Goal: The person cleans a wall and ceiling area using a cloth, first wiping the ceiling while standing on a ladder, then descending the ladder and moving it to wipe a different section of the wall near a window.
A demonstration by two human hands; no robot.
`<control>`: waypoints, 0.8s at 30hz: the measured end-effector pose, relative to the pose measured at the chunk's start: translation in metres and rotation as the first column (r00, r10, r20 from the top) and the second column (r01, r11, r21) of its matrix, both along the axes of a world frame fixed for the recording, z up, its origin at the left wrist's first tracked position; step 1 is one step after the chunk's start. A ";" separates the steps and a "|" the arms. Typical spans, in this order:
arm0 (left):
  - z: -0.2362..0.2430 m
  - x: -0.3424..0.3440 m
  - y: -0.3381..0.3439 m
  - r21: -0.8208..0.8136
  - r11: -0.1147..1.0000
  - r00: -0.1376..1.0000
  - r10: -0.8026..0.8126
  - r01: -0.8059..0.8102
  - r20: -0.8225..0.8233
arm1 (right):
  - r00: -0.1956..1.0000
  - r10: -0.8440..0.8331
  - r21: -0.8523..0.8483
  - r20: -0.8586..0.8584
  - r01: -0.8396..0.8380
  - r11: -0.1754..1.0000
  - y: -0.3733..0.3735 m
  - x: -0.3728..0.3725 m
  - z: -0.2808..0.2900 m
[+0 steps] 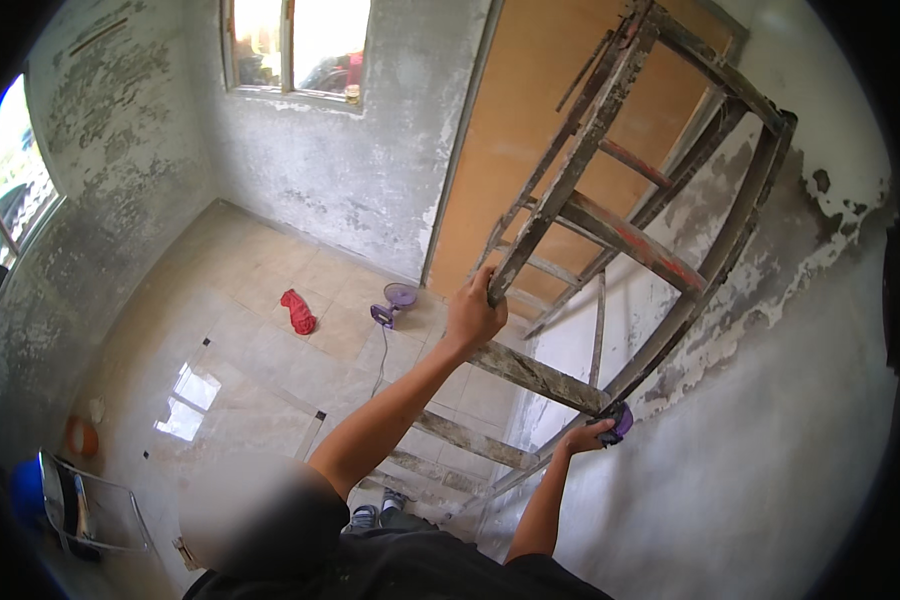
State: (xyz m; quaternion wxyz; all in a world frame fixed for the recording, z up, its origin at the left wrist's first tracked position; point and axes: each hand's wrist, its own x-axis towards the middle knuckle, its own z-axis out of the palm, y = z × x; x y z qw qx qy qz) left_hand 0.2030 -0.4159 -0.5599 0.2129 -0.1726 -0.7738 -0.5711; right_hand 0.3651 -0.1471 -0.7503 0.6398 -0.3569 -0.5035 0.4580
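My left hand (475,315) is closed round the left rail of a paint-spattered wooden stepladder (610,225), which stands at the right beside a tan door panel (530,130). Lower down by the ladder's right rail, my right hand (588,435) is closed on a small purple object (620,423) with a dark part; whether it also touches the rail I cannot tell. Worn rungs show between and below my hands, and my shoes (368,518) appear near the lower rungs.
A red cloth (298,312) and a purple fan-like device (398,298) with a cord lie on the tiled floor. An orange ring-shaped item (82,436) and a metal-framed blue chair (30,490) are at lower left. Patchy plastered walls (120,120) with windows surround the ladder.
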 end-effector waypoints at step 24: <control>-0.245 0.353 -0.236 0.358 0.860 0.833 0.129 -0.364 0.538 | 0.237 0.953 -0.331 0.191 -0.898 0.289 -0.301 0.142 -0.043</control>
